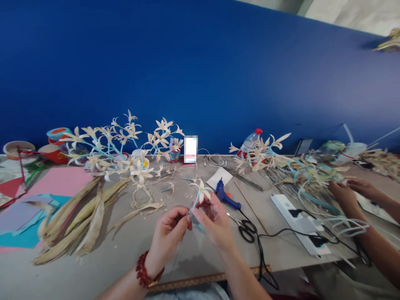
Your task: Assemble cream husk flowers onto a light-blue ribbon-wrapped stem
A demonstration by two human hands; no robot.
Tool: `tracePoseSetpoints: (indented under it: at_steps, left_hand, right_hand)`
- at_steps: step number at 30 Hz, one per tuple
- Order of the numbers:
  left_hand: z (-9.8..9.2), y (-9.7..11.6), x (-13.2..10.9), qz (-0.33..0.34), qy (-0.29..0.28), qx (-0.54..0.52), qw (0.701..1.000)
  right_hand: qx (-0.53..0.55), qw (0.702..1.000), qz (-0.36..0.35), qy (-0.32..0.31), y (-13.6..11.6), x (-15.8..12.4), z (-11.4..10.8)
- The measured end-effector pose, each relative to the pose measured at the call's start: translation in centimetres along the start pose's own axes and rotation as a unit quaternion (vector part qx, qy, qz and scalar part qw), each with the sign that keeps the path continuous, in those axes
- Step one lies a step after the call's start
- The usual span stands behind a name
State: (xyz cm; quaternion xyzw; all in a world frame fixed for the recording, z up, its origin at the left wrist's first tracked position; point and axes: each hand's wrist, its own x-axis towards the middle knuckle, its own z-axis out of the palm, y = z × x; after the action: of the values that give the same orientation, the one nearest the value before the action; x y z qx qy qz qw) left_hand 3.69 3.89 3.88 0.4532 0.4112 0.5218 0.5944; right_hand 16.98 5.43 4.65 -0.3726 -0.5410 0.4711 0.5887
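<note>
My left hand (167, 235), with a red bead bracelet on its wrist, is pinched shut low on a thin light-blue stem. My right hand (212, 221) is closed on the same stem just below a cream husk flower (201, 189) that stands above my fingers. Both hands hover over the grey table (125, 250), close together near its front edge. A blue glue gun (225, 196) lies just right of my right hand, and black scissors (246, 229) lie beside it.
Dried corn husks (81, 221) lie at the left by coloured paper (28, 208). Finished flower branches (121, 146) stand at the back. A white power strip (300, 223) with black cables lies at the right, where another person's hands (350, 193) work among stems.
</note>
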Motion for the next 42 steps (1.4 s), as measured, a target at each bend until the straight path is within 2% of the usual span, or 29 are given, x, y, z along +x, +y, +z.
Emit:
tracePoseSetpoints:
  at_steps: [4,12,22,30,34,39,42]
  left_hand:
    - [0.0,0.0,0.1,0.002,0.003,-0.007,1.0]
    - [-0.3,0.7,0.0,0.035,-0.003,0.058,0.998]
    - [-1.2,0.2,-0.1,0.078,-0.042,0.094,0.992]
    - [-1.1,0.5,0.1,0.072,-0.045,0.073,0.994]
    - [-1.1,0.7,0.2,0.086,-0.049,0.082,0.992]
    - [-1.3,0.6,0.1,0.078,-0.048,0.084,0.992]
    - [-1.2,0.8,0.0,0.066,-0.059,0.07,0.994]
  right_hand:
    - [-0.003,1.0,0.014,-0.009,0.1,-0.1,0.1]
    - [-0.03,0.999,0.013,-0.006,0.0,0.0,0.1]
    - [-0.059,0.998,0.023,-0.021,-0.6,0.1,0.0]
    - [-0.051,0.998,-0.012,-0.047,-0.6,0.5,-0.3]
    - [-0.054,0.997,-0.03,-0.039,-0.4,0.5,-0.2]
    - [-0.02,0.999,-0.017,-0.035,-0.1,0.4,-0.1]
    - [0.031,0.998,0.001,-0.059,0.1,0.5,-0.3]
